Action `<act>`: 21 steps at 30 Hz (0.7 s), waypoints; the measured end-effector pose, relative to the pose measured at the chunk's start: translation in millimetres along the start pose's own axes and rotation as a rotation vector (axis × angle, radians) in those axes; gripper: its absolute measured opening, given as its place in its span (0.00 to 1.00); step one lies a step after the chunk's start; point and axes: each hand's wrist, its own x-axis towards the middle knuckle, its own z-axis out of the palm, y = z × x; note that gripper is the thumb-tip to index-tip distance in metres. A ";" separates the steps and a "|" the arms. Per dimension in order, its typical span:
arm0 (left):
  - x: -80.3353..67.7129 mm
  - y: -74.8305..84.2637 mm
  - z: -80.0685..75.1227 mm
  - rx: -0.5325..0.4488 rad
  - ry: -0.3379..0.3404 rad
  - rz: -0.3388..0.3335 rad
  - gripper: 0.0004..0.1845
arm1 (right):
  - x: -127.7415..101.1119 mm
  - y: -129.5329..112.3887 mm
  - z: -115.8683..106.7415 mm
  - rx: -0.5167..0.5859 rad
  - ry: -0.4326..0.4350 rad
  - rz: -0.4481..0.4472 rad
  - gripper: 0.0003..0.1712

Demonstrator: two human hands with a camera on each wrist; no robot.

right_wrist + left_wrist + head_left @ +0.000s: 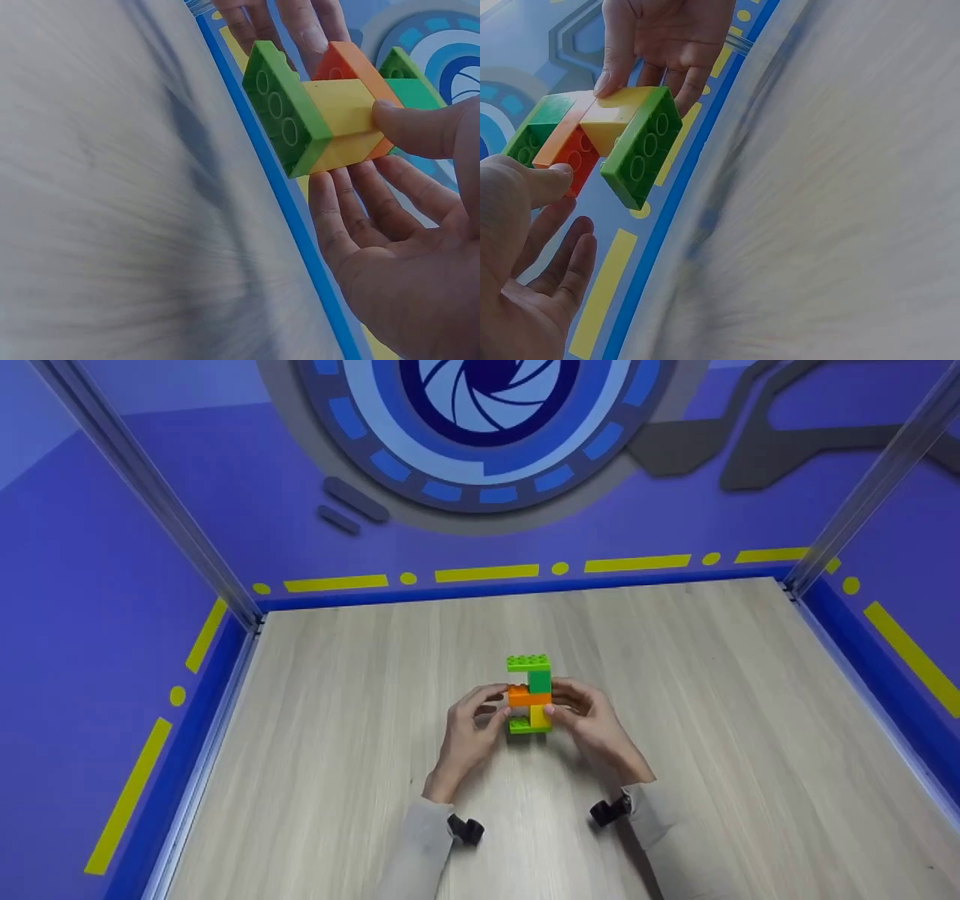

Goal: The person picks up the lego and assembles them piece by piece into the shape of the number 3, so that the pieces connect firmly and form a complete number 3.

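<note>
A stack of toy building bricks (539,700) is held up between both hands, apart from the table. It has light green plates (528,661) at top and bottom, with a dark green brick (539,682), an orange brick (519,697) and a yellow brick (539,715) between them. My left hand (468,733) pinches the orange brick's protruding left end with thumb and finger; its other fingers are spread in the left wrist view. From the right, my right hand (598,725) grips the stack, thumb (412,127) near the yellow-orange seam and fingers behind.
The wooden tabletop (337,697) lies beneath the hands. Blue printed panels (225,495) with yellow dashes wall it in at the back and both sides, with metal posts in the corners. Each wrist wears a small black camera (466,830).
</note>
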 end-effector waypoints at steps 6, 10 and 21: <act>-0.9 -6.1 1.9 0.018 0.029 0.014 0.17 | -2.3 1.1 3.4 0.064 0.020 0.038 0.29; -1.0 -8.8 2.2 0.006 0.046 0.015 0.17 | -2.5 3.3 5.2 0.111 0.024 0.068 0.29; -2.3 -11.6 4.3 -0.014 0.086 -0.005 0.15 | -3.3 7.5 5.0 0.111 -0.032 0.073 0.31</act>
